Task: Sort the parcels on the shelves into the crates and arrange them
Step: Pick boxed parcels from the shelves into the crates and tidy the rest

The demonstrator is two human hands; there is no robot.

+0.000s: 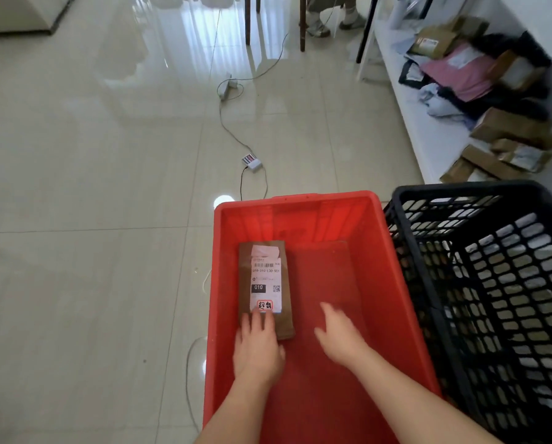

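We see a smooth, solid-walled red plastic crate [396, 283] at lower centre, holding a matt brown paper parcel [265, 283] with a white paper label [266, 283]. The black plastic crate [492, 283] (lower right) is open lattice. The floor [92, 155] tiles are glossy, mirror-like.

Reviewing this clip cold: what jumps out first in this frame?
The bright red crate on the floor fills the foreground, holding one brown parcel with a white shipping label along its left wall. The left hand rests on the parcel's near end, while the right hand hovers open over the bare crate bottom. A black lattice crate stands to the right, below a white shelf heaped with parcels.
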